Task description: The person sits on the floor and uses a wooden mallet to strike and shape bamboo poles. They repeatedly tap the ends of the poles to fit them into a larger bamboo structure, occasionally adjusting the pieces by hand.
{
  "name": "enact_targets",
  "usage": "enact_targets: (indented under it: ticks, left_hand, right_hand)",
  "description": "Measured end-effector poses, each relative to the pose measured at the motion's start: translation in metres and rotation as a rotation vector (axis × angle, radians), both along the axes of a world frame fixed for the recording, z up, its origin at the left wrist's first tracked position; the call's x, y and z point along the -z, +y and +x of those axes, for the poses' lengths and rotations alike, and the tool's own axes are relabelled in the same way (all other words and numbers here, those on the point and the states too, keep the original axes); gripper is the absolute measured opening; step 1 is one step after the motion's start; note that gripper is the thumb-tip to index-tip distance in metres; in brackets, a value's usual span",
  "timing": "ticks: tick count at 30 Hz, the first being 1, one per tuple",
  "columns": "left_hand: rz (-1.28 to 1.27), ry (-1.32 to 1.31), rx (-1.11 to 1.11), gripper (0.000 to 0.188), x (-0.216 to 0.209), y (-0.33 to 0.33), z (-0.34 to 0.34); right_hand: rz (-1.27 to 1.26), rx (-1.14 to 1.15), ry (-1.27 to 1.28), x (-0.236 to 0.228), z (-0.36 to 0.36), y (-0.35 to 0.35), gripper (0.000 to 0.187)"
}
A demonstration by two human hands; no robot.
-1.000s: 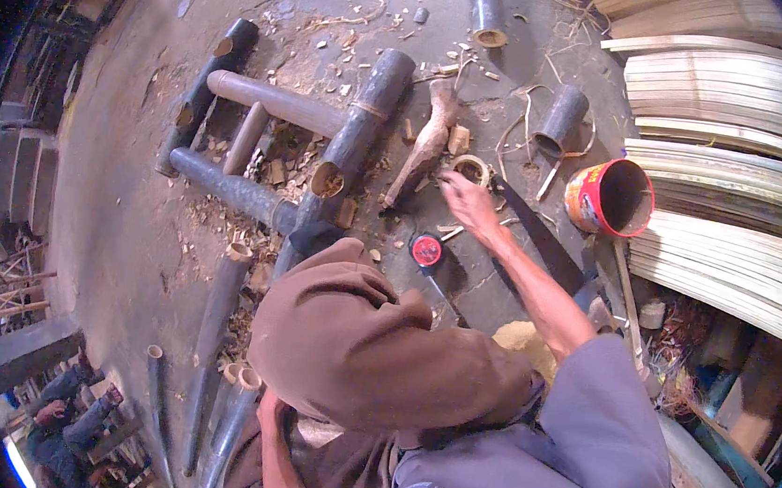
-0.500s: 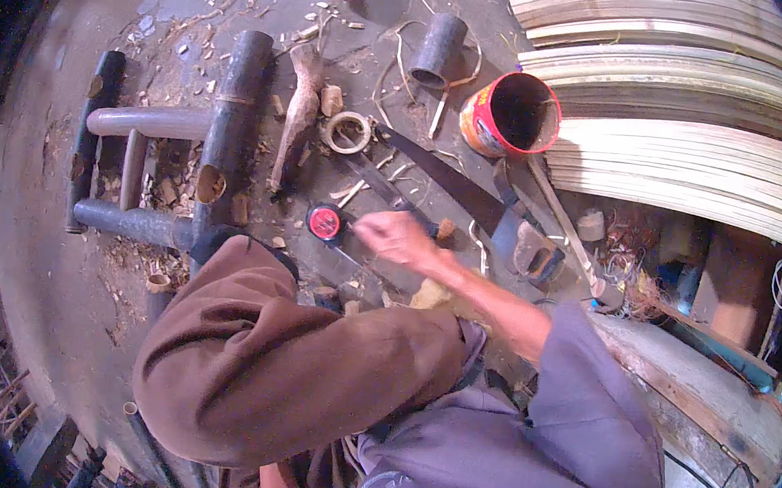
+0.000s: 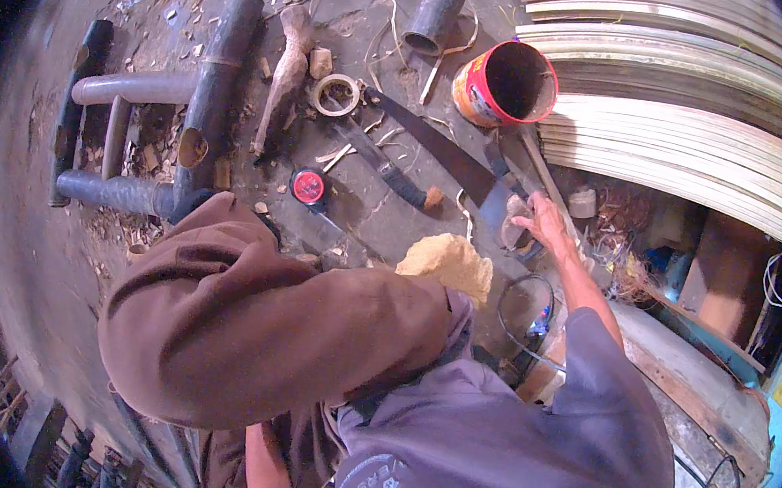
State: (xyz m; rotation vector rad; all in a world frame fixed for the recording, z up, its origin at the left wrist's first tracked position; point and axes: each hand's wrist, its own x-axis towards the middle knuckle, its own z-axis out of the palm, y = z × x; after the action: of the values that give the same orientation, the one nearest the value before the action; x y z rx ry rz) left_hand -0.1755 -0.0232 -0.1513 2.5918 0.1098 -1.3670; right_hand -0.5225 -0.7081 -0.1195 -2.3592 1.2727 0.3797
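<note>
My right hand (image 3: 551,226) is at the wooden handle of a handsaw (image 3: 451,160), its fingers curled about the grip. The dark blade lies on the floor, pointing up and left. Of my left arm only the forearm (image 3: 266,467) shows, below my bent leg; the leg hides the hand. A large knife with a black-wrapped handle (image 3: 403,187) lies left of the saw. Near it are a round red-and-black tape measure (image 3: 309,186) and a tape roll (image 3: 336,95). A red-rimmed bucket (image 3: 505,86) stands beyond the saw.
A frame of dark round poles (image 3: 201,113) lies at left, beside a carved wooden piece (image 3: 287,74). A short dark tube (image 3: 434,18) is at the back. Stacked pale slats (image 3: 682,150) fill the far right. A yellow lump (image 3: 448,264) sits by my leg, near a cable (image 3: 503,302).
My right hand has moved right, from beside the tape measure to the saw handle. The whole view has shifted, so floor things appear higher and slightly left.
</note>
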Motion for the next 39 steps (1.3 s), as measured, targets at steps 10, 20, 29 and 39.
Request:
enact_targets:
  ticks: [10, 20, 29, 39]
  left_hand:
    - [-0.008, -0.003, 0.0, 0.03, -0.004, 0.005, -0.01]
    - [-0.006, -0.013, -0.031, 0.027, -0.01, 0.012, -0.019]
    - [-0.019, -0.011, 0.005, 0.026, -0.005, 0.001, -0.022]
    - [-0.364, -0.472, 0.037, 0.024, -0.053, -0.105, 0.075]
  right_hand:
    - [0.152, -0.131, 0.169, -0.079, 0.043, -0.082, 0.041]
    - [0.578, -0.235, 0.318, -0.035, 0.043, -0.034, 0.056]
    - [0.001, 0.024, -0.275, -0.007, 0.063, 0.015, 0.024]
    - [-0.279, -0.394, -0.086, 0.06, 0.044, -0.014, 0.048]
